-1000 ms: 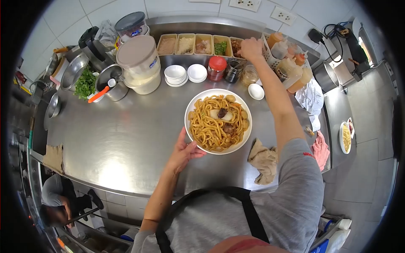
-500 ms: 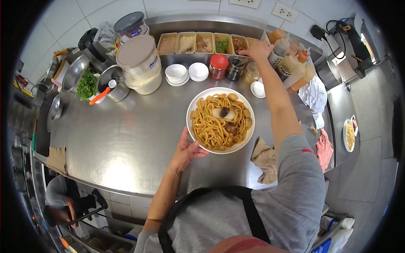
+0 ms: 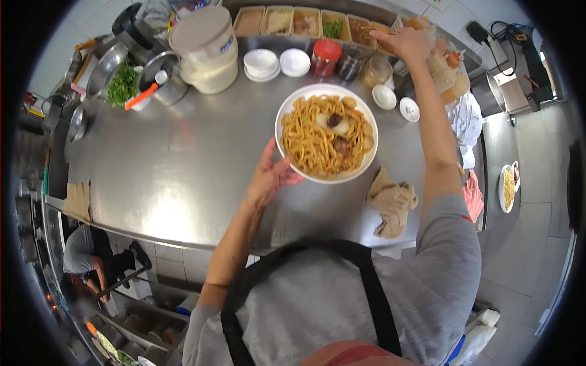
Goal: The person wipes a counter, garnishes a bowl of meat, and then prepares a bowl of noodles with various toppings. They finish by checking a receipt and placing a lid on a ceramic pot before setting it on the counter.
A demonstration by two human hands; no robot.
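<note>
Fingers (image 3: 267,154) of the left hand (image 3: 264,185) are spread wide against the near-left rim of the plate (image 3: 279,122), set centrally on the counter (image 3: 183,146), presumably so that it is steadied. The right hand (image 3: 411,45) is extended over the end of the tub row (image 3: 264,21), apparently kept within reach; whether anything is pinched cannot be told.

A steel counter (image 3: 165,152) bears a red-lidded jar (image 3: 326,58). Left of the jar stand two piles of small white dishes (image 3: 262,64), a lidded tub (image 3: 210,58) and, farther left, a metal pot (image 3: 173,91); just right, a dark jar (image 3: 350,65). Nearer the wearer than the red-lidded jar, and to its right, lies a crumpled brown cloth (image 3: 392,204).
</note>
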